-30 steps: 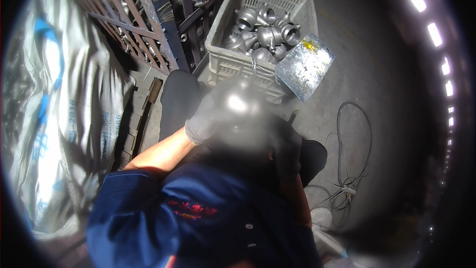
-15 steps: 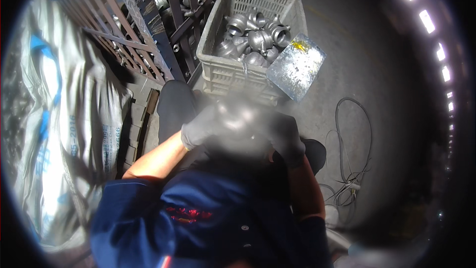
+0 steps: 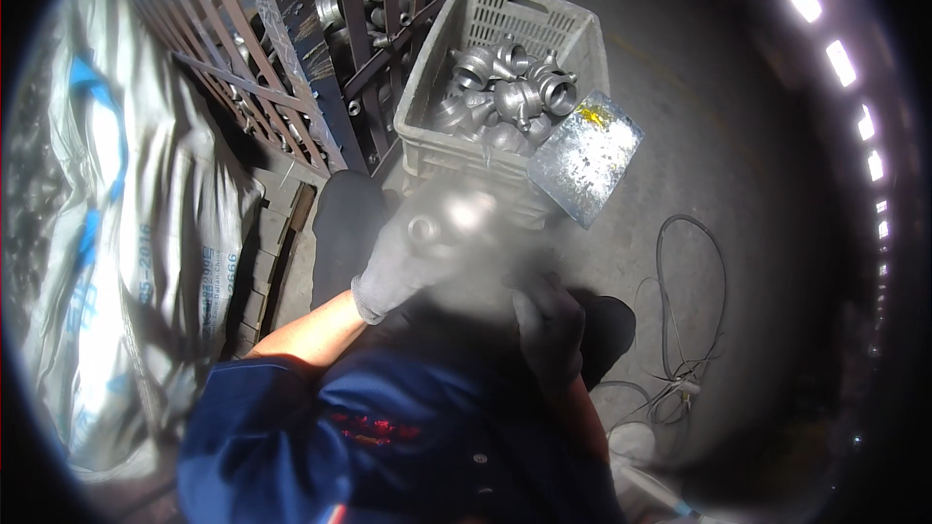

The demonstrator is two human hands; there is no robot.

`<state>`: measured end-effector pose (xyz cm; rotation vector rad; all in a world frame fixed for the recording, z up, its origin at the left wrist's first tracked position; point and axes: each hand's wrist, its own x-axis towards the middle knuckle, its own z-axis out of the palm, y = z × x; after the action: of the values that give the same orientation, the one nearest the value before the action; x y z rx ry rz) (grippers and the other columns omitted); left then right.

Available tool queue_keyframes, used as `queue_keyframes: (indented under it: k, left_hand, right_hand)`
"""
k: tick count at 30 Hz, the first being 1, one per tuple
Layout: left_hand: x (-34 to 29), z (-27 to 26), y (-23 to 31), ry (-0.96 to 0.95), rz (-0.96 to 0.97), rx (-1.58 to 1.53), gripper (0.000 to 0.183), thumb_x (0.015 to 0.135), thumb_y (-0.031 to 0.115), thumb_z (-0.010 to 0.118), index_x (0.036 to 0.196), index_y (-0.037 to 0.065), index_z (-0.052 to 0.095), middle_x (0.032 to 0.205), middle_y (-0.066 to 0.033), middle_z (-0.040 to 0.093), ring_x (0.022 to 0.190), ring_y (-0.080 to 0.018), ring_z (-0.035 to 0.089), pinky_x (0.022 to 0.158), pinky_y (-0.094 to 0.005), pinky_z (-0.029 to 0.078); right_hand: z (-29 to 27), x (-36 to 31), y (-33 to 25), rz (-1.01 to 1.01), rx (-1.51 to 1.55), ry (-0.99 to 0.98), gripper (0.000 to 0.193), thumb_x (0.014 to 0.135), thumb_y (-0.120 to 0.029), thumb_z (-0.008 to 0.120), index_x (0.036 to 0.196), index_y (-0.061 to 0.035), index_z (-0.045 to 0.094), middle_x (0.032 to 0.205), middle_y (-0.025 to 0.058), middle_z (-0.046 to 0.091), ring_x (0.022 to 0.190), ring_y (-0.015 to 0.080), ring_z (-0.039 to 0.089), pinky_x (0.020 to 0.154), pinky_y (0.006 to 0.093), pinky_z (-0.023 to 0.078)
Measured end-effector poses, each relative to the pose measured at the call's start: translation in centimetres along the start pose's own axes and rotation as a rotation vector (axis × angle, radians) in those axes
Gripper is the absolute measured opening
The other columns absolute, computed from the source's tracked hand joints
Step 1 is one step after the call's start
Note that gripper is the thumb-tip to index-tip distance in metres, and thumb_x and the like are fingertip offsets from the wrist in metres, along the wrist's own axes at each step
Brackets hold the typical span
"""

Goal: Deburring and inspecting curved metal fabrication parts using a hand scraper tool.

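Note:
Grey work gloves cover both hands, which are in front of my knees. My left hand (image 3: 396, 267) is closed round a silvery metal casting (image 3: 461, 218) and holds it up. A small round opening shows at the casting's left side; the rest of its outline is blurred. Lower and to the right, my right hand (image 3: 549, 322) has its fingers curled in. Whether it grips anything is hidden by the blur around its fingertips. Beyond the hands stands a grey plastic crate (image 3: 447, 147) with several similar metal castings (image 3: 519, 97) heaped inside.
A shiny metal plate (image 3: 587, 160) leans at the crate's near right corner. Behind on the left is a rusty barred bin (image 3: 291, 49) with more castings. A large white woven sack (image 3: 160, 233) fills the left side. Looped cable (image 3: 670, 330) lies on the floor at right.
My right hand has moved down and slightly left, its fingers curling. My left hand has turned the casting so its round opening shows. The whole view has shifted slightly.

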<state>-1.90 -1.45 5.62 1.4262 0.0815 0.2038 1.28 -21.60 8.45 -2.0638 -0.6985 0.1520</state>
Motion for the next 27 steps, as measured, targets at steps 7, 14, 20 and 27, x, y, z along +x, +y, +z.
queue_keyframes:
  k: [7,14,20,27]
  left_hand:
    - [-0.4,-0.1,-0.6,0.037,0.009,0.081,0.095,0.057,0.007,0.073,0.138,-0.003,0.025,0.128,-0.0108,0.045,0.117,-0.0183,0.044,0.100,-0.0325,0.035]
    - [-0.9,0.3,-0.4,0.056,-0.003,0.041,0.095,0.058,0.006,0.073,0.138,-0.002,0.024,0.128,-0.0109,0.045,0.117,-0.0182,0.045,0.100,-0.0320,0.036]
    - [-0.9,0.2,-0.5,0.091,0.024,0.130,0.096,0.058,0.007,0.074,0.139,-0.001,0.024,0.127,-0.0113,0.046,0.116,-0.0184,0.045,0.098,-0.0316,0.037]
    - [-0.8,0.4,-0.2,0.054,-0.030,0.043,0.093,0.060,0.003,0.072,0.139,-0.002,0.023,0.127,-0.0111,0.046,0.117,-0.0182,0.045,0.099,-0.0316,0.036]
  right_hand:
    - [0.6,-0.1,0.4,-0.077,-0.073,0.110,0.034,0.081,-0.003,0.054,0.114,-0.0067,0.060,0.089,0.0173,0.063,0.078,0.0280,0.063,0.067,0.0328,0.050]
    - [0.9,0.0,0.0,-0.090,-0.067,0.176,0.020,0.076,0.004,0.052,0.092,0.0015,0.062,0.085,0.0205,0.060,0.073,0.0342,0.060,0.063,0.0339,0.048]
    - [1.3,0.0,0.0,-0.169,-0.276,0.221,0.020,0.077,0.002,0.052,0.093,-0.0010,0.063,0.082,0.0214,0.058,0.073,0.0369,0.059,0.062,0.0364,0.048]
    - [1.0,-0.1,0.3,-0.101,-0.175,0.151,0.020,0.078,0.002,0.051,0.094,-0.0005,0.063,0.081,0.0213,0.057,0.070,0.0365,0.058,0.061,0.0360,0.048]
